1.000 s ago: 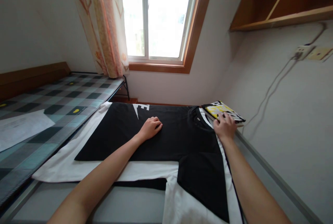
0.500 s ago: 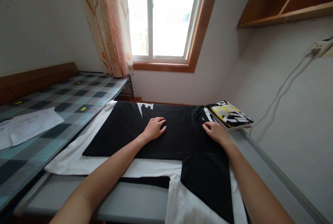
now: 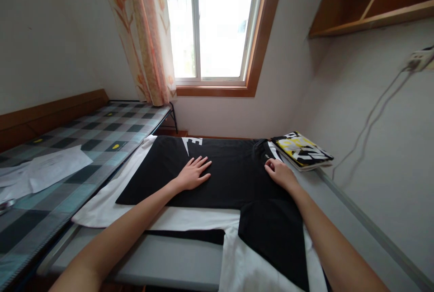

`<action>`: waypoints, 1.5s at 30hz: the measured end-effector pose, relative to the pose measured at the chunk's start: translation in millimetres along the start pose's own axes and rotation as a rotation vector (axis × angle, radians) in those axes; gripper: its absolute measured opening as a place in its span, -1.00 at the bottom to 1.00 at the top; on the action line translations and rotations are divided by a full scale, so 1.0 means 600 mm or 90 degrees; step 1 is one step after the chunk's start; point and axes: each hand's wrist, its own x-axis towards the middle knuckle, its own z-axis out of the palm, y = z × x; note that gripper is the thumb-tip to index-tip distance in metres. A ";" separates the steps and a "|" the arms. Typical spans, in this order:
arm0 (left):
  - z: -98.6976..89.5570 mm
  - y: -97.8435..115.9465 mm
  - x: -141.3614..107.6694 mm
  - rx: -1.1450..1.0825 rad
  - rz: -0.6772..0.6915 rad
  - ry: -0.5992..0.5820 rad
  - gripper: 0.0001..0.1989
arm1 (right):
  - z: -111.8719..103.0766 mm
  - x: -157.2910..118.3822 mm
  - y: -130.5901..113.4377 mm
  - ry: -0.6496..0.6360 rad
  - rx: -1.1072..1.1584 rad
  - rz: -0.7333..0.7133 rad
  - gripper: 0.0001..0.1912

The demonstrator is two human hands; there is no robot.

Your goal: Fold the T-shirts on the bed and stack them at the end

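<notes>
Head view: shirt (image 3: pixel 224 183) lies crosswise, collar (image 3: pixel 260 151) right; left hand (image 3: pixel 192 174) rests spread, right hand (image 3: pixel 280 173) curls at collar, pinch unclear.

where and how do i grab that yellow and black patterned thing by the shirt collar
I'd pinch the patterned item by its right-hand corner, coming from the right, thumb above, fingers below. It lies flat, and that corner seems to jut past the table's edge; its left side meets the shirt.

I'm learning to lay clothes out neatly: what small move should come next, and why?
Probably smooth the collar with the right hand: it looks slightly bunched beside those fingertips, while the left hand lies spread on the shirt.
</notes>
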 end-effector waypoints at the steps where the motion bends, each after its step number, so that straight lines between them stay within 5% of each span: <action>1: -0.003 -0.017 -0.010 0.005 -0.017 0.000 -0.38 | -0.001 0.000 0.000 -0.001 -0.001 -0.001 -0.83; 6: -0.011 -0.101 -0.066 0.028 -0.114 0.008 -0.38 | -0.013 -0.004 -0.010 -0.018 -0.031 -0.016 -0.79; 10: -0.016 -0.135 -0.098 0.030 -0.161 0.020 -0.38 | -0.030 -0.008 -0.024 -0.035 -0.103 0.011 -0.73; 17: -0.030 -0.122 -0.103 0.021 -0.181 0.012 -0.40 | -0.042 -0.010 -0.025 -0.071 -0.137 0.139 -0.69; 26: -0.029 -0.121 -0.103 0.019 -0.189 0.003 -0.39 | -0.055 -0.009 -0.028 -0.074 -0.146 0.178 -0.67; 31: -0.026 -0.127 -0.103 0.018 -0.182 0.008 -0.38 | -0.072 -0.007 -0.002 -0.057 -0.166 0.272 -0.63; 36: -0.029 -0.117 -0.102 0.020 -0.185 -0.002 -0.40 | -0.067 -0.004 0.025 -0.106 -0.146 0.272 -0.57; 41: -0.055 -0.109 -0.121 0.043 -0.337 -0.080 -0.26 | -0.058 -0.002 0.035 -0.090 -0.141 0.265 -0.56; 45: -0.076 -0.139 -0.143 0.049 -0.439 -0.107 -0.10 | -0.055 -0.003 0.035 -0.050 -0.146 0.257 -0.53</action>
